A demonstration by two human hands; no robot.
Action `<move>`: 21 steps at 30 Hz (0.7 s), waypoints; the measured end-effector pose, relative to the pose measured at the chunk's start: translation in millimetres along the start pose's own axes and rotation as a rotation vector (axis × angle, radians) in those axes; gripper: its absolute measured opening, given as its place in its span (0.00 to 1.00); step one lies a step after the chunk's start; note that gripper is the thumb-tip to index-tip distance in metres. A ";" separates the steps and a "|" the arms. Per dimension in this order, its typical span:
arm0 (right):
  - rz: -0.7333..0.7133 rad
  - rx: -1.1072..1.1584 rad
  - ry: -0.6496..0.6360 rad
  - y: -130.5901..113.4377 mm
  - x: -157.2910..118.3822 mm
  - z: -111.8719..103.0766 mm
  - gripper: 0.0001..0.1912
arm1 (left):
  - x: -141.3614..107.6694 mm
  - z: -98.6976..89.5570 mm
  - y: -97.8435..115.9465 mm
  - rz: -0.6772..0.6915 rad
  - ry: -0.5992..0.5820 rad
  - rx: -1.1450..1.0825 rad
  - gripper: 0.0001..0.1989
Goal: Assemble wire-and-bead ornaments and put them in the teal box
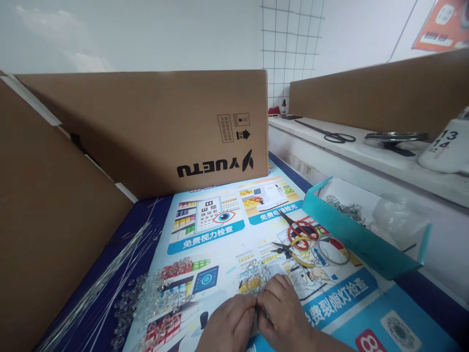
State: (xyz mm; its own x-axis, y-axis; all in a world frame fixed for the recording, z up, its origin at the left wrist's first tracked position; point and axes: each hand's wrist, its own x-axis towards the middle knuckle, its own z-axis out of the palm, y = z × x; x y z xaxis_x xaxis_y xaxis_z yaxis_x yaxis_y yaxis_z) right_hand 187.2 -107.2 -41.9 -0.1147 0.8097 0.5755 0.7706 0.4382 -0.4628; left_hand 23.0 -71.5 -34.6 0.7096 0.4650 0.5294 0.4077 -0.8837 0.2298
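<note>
My left hand (230,320) and my right hand (280,308) meet at the bottom middle, fingers closed and fingertips together. Whatever they pinch is hidden or too small to name. Just beyond them lies a tangle of thin wire pieces (255,275). Many clear beads (161,293) are spread to the left of my left hand. Past my right hand rest red-handled scissors (302,232), yellow-handled pliers (298,252) and a roll of tape or wire (333,249). A bundle of long thin wires (98,283) stretches along the left side.
A teal box (362,244) with wire bits and a clear plastic bag stands at right. Cardboard panels (154,127) wall off the back and left. Black scissors (339,137), a round metal lid (395,138) and a white mug (447,146) sit on the ledge (359,149).
</note>
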 end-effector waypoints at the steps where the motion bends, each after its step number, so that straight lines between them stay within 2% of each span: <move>1: 0.010 0.015 0.004 0.1 -0.7 0.5 0.07 | 0.2 -1.0 -0.4 0.001 -0.013 -0.002 0.15; 4: 0.042 0.072 -0.007 -0.5 -1.8 0.9 0.08 | 0.8 -2.5 -1.4 0.017 -0.014 0.003 0.14; 8: 0.080 0.128 -0.027 -4.6 0.3 -1.9 0.09 | -0.9 -1.4 -2.2 0.066 0.063 0.027 0.12; 15: 0.095 0.048 -0.123 -14.2 3.3 -9.8 0.08 | -10.0 -1.5 -5.0 0.093 0.157 0.151 0.12; 21: 0.148 0.097 -0.204 -16.2 5.0 -12.1 0.12 | -14.3 1.8 -8.1 0.131 0.163 0.168 0.11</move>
State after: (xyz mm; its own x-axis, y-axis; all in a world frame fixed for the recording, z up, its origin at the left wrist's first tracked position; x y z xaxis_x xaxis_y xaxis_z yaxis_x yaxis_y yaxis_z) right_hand 181.7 -114.9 -23.3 -0.1374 0.9252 0.3536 0.7258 0.3370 -0.5997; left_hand 10.7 -70.9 -45.6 0.6665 0.3208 0.6730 0.4177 -0.9084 0.0193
